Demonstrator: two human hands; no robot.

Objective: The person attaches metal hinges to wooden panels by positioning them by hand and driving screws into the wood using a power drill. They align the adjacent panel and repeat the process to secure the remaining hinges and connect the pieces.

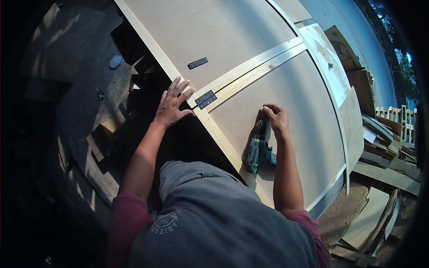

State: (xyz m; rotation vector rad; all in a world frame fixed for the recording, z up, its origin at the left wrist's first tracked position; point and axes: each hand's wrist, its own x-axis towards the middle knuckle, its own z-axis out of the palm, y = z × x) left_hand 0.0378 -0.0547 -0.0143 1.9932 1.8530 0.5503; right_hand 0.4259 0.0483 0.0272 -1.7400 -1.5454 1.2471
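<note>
My left hand (172, 105) lies with fingers spread on the near edge of the wooden frame (222, 136), just left of a dark metal hinge (206, 99). That hinge lies across the joint between two pale wood strips. My right hand (277, 117) is above the brown panel (286, 89), its thumb and forefinger pinched together; whatever they hold is too small to make out. Just below those fingertips, a teal cordless drill (255, 152) rests on the panel. A second dark hinge (198, 63) lies on the farther panel.
Stacked boards and scrap wood (389, 147) stand at the right. A light, stained board (324, 58) lies beyond the panels. On the ground at the left are a round lid (115, 61) and wooden pieces (100, 138).
</note>
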